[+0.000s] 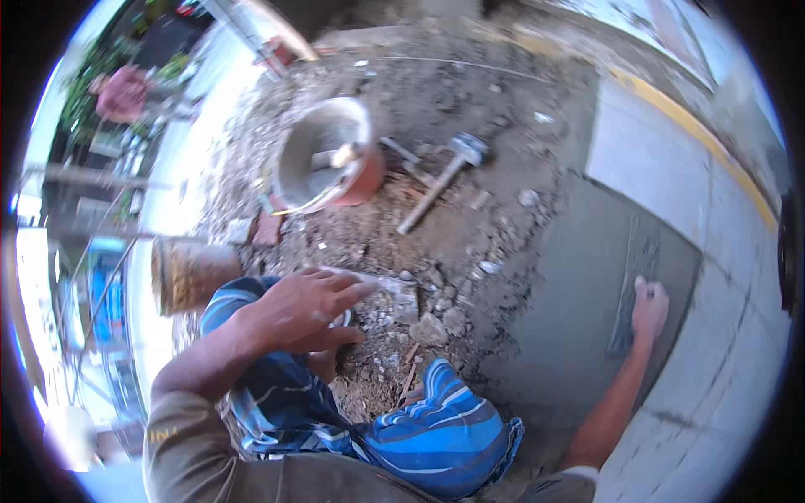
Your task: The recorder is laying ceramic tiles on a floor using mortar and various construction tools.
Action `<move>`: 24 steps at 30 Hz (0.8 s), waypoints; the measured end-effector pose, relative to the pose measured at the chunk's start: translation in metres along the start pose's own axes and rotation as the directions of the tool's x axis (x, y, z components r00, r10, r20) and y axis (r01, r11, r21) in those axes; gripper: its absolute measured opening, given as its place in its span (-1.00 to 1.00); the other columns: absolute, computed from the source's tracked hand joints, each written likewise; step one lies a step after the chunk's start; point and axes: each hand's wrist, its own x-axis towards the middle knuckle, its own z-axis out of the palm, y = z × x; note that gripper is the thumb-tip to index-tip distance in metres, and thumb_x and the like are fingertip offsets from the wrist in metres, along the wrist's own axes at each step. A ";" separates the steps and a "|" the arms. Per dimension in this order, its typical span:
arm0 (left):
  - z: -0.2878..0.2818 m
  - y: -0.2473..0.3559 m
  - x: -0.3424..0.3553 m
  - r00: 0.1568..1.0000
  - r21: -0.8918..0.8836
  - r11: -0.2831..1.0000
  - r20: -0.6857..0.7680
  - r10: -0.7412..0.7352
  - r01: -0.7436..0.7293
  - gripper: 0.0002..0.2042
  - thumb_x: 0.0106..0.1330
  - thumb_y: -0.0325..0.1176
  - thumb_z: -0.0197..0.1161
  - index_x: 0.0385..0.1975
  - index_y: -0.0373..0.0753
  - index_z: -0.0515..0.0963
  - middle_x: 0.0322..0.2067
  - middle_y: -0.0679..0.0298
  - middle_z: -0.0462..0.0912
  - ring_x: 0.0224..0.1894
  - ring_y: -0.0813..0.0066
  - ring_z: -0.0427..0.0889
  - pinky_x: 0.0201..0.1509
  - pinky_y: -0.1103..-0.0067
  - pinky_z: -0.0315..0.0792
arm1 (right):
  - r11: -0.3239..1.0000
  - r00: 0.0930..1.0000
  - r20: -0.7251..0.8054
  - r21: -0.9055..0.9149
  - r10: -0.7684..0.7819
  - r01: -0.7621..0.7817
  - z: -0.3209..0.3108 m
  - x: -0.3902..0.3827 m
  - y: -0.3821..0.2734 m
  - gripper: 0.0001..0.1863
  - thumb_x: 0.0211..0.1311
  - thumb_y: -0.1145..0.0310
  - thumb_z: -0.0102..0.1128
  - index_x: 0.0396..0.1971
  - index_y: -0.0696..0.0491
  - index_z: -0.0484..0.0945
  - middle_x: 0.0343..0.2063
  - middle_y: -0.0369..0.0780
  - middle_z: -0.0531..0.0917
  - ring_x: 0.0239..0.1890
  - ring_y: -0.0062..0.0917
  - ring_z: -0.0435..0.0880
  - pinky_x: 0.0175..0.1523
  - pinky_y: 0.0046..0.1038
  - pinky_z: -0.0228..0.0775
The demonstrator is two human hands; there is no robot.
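My right hand (650, 308) grips a long flat plastering trowel (620, 335), its fingers closed at the handle, which they mostly hide. The blade lies on smooth wet grey cement (558, 293), close to pale slabs (650, 155) at the right. My left hand (306, 308) is over my bent knee in blue striped cloth (277, 394). It holds nothing, with its fingers stretched out and a little apart. Just beyond it, a short flat piece of board or slab (405, 302) lies on the rubble.
Ahead stands a reddish bucket (365, 180) with a tool inside. A hammer (436, 180) lies beside it on rough soil. A stained round container (197, 275) is at the left, near brick pieces (268, 228). A person (123, 96) is far off at the upper left.
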 end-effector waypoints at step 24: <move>0.075 -0.093 0.037 0.984 0.023 0.994 0.147 0.105 -0.109 -0.27 0.27 0.05 0.44 0.39 -0.09 0.39 0.13 -0.08 0.65 0.06 -0.18 0.68 0.08 0.08 0.59 | 0.842 0.800 -0.289 0.044 0.526 -0.537 -0.023 -0.231 0.072 -0.56 0.32 -0.02 0.32 -0.25 0.13 0.61 -0.27 0.03 0.73 -0.18 0.00 0.73 -0.08 -0.05 0.51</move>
